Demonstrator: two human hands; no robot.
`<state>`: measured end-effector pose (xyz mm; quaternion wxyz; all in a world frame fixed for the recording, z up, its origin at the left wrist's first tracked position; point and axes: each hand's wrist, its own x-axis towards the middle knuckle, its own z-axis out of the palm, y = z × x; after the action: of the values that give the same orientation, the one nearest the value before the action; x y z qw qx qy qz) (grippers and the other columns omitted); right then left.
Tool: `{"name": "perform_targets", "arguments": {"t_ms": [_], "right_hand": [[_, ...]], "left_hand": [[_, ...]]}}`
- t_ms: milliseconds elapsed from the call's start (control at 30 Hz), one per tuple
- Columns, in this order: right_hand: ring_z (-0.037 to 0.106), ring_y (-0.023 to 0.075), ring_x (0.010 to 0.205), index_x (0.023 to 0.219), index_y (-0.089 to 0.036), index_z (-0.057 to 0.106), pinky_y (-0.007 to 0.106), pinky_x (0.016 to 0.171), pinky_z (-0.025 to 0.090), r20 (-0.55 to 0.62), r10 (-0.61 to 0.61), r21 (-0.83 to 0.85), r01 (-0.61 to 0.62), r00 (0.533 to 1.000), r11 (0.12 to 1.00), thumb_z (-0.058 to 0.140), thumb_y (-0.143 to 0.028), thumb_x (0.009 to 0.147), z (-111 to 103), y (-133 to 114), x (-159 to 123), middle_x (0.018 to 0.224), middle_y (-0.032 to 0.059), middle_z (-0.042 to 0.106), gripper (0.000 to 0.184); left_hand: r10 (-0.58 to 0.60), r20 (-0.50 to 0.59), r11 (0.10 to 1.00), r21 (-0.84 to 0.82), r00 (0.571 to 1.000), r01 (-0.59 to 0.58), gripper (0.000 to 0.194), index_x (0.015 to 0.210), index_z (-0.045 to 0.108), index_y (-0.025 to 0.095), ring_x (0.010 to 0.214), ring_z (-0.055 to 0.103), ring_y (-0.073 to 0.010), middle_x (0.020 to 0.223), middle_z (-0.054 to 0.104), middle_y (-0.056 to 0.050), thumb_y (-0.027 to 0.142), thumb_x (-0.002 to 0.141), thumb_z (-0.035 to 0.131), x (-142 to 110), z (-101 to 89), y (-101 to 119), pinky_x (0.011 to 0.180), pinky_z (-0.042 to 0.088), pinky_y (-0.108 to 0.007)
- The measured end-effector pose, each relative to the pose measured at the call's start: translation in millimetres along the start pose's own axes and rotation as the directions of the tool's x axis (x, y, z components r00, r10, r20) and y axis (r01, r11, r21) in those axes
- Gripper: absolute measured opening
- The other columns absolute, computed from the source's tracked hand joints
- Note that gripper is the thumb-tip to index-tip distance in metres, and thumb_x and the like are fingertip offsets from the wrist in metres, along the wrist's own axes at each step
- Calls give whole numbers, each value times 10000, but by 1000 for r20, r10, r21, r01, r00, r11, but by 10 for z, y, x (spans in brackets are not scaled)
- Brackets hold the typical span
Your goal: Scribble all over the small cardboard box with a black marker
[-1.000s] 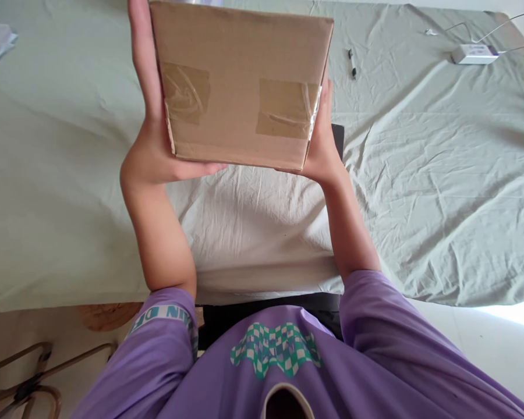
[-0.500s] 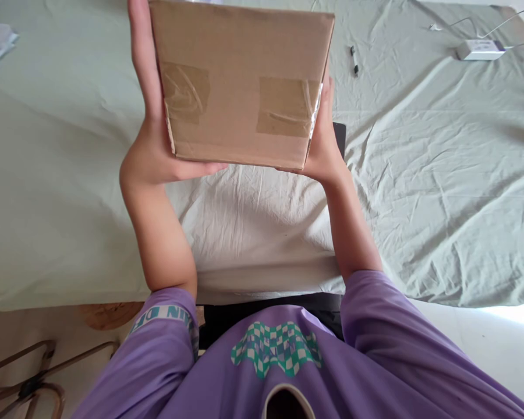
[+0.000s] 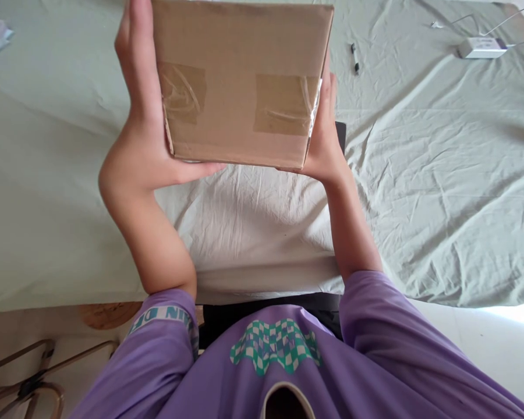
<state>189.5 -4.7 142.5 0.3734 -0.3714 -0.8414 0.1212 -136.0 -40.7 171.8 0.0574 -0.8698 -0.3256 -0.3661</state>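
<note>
Box (image 3: 236, 46) of brown cardboard sits clamped between both hands above the middle of the cloth-covered table (image 3: 419, 192). The left hand (image 3: 146, 131) grips its left side, thumb along the near edge; the right hand (image 3: 325, 139) grips its right side. Tape (image 3: 283, 105) patches the facing side. Farther right lie a pen (image 3: 355, 59) and a white block (image 3: 482, 48) with cables (image 3: 509, 21).

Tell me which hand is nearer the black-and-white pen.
Right. The right hand holds the cardboard box on the side facing the pen; the left hand holds its opposite side.
</note>
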Motion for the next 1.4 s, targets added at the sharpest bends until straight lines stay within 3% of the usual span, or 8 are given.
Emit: {"name": "perform_targets", "arguments": {"t_ms": [267, 400, 533, 733, 867, 1067, 1200, 1400], "right_hand": [[272, 480, 1705, 1802, -466, 55, 778, 1357, 340, 14, -29, -152, 31, 999, 988, 941, -627, 698, -10, -273, -80, 1779, 68, 393, 1425], [236, 495, 1717, 1779, -497, 190, 784, 1337, 367, 64, -45, -189, 57, 997, 980, 935, -575, 738, -28, -404, -92, 1775, 52, 396, 1283], [134, 477, 1754, 1781, -512, 106, 766, 1353, 368, 98, -49, -188, 67, 994, 980, 929, -681, 708, -145, -426, -88, 1834, -4, 324, 1362], [120, 376, 1777, 1783, -533, 31, 653, 1443, 250, 104, -78, -136, 91, 992, 987, 881, -682, 743, -347, -38, -67, 1895, -110, 132, 1351], [45, 414, 1781, 1809, -419, 92, 637, 1426, 300, 49, -118, 79, 114, 992, 990, 954, -802, 506, -271, 435, 4, 1910, -57, 91, 1609], [-62, 388, 1782, 1806, -390, -27, 647, 1438, 220, -43, -114, 231, 121, 993, 965, 855, -1012, 274, -65, 694, 138, 1915, -17, 45, 1874], [-47, 392, 1782, 1786, -434, -112, 682, 1397, 317, -17, -27, 238, 31, 999, 971, 900, -958, 283, -82, 478, 154, 1904, -18, 117, 1887], [-63, 411, 1779, 1750, -438, -239, 632, 1364, 415, 2, -23, 259, 22, 1000, 966, 838, -986, 379, -252, 274, 55, 1901, -113, -118, 1828]], "left_hand": [[-94, 180, 988, 141, 979, 69, 1733, 1740, -236, 368, 1712, -49, -564, 1840, -177, 125, 795, 544, 944, 19, -151, 379, 1448, -3, -672], [-109, 203, 992, 77, 973, 95, 1522, 1757, -143, 439, 1663, 250, -432, 1783, 152, -13, 477, 666, 917, 139, -110, 620, 1380, 398, -607], [-167, 225, 985, -4, 960, 172, 1559, 1763, -61, 461, 1597, 313, -464, 1729, 178, -64, 538, 598, 972, 100, -184, 597, 1084, 663, -636], [-250, 155, 964, -48, 956, 260, 1314, 1730, 178, 480, 1584, 309, -420, 1650, 249, -81, 506, 658, 936, -4, -306, 499, 969, 702, -595], [-140, 73, 987, -66, 987, 145, 1276, 1672, 303, 424, 1541, 313, -446, 1582, 293, -106, 580, 586, 954, -60, -251, 314, 900, 704, -577], [-12, 2, 955, -295, 1000, 12, 1438, 1700, 132, 393, 1516, 356, -431, 1631, 175, -89, 817, 580, 928, -173, -110, -46, 1249, 501, -648], [-49, 159, 950, -298, 986, 95, 1605, 1748, -45, 388, 1671, 80, -517, 1761, 1, -88, 798, 572, 968, -237, -164, -92, 1270, 462, -666], [-218, 258, 973, -16, 941, 230, 1717, 1780, -141, 345, 1727, -191, -486, 1858, -222, 2, 876, 558, 941, -276, -244, -3, 1436, -137, -624]]}}
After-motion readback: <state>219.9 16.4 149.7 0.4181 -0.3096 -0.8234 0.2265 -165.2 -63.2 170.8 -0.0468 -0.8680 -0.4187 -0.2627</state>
